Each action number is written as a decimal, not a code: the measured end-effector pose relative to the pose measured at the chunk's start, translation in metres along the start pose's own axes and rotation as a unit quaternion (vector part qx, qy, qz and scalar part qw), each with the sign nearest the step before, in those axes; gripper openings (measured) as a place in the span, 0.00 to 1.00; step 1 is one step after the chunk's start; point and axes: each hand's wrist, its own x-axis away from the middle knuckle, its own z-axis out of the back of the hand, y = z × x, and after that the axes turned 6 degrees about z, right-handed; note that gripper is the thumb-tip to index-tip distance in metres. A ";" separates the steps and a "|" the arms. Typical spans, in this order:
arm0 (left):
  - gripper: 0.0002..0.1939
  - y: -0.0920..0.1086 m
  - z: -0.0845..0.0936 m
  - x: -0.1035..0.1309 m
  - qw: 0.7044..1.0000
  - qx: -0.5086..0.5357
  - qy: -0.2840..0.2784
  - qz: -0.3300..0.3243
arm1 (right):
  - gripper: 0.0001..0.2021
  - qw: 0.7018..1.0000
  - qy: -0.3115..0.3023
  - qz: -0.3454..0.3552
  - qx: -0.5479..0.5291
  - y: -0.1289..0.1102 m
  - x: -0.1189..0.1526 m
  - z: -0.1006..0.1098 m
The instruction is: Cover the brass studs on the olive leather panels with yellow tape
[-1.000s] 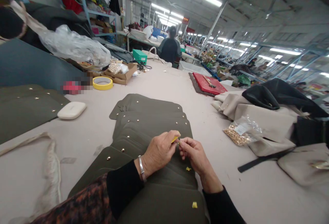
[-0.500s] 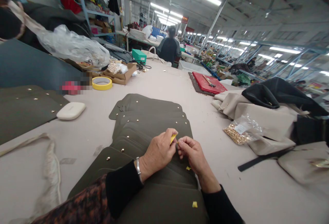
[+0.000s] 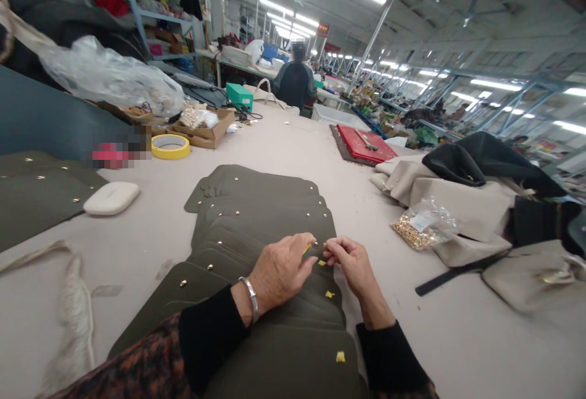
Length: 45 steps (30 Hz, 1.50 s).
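Our left hand (image 3: 278, 271) grips a yellow strip (image 3: 306, 249), our right hand (image 3: 350, 260) pinches something we cannot make out, and a third yellow scrap (image 3: 321, 263) now shows on the olive panels (image 3: 256, 226), lower centre, so another spot seems covered.

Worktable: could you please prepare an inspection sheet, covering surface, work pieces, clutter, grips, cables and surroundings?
Surface: pale table with a few dark specks.
Work pieces: olive panels, overlapping, with gold studs; yellow scraps toward their right side.
Clutter: tape roll and white case at left; bag of gold pieces beside beige material at right; hammer on red pad.
Grips: left hand holds a yellow strip; right hand pinched, contents unclear.
Cables: dark cord near green box.
Surroundings: shelves at left; a person beyond the table.
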 end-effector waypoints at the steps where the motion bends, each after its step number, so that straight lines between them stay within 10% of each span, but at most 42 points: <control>1: 0.10 0.000 0.001 -0.001 1.000 -0.008 -0.005 -0.010 | 0.13 0.999 -0.011 0.012 0.048 0.000 0.000 0.000; 16: 0.07 0.001 0.009 -0.005 0.973 -0.202 -0.111 0.006 | 0.08 0.899 -0.037 0.177 0.400 0.005 -0.004 -0.016; 35: 0.08 0.001 0.007 -0.005 0.961 -0.210 -0.177 0.034 | 0.10 0.967 -0.035 0.121 0.220 0.010 -0.008 -0.004; 45: 0.09 0.008 0.006 -0.010 0.957 -0.222 -0.184 0.026 | 0.06 0.902 -0.006 0.172 0.396 0.008 -0.006 -0.014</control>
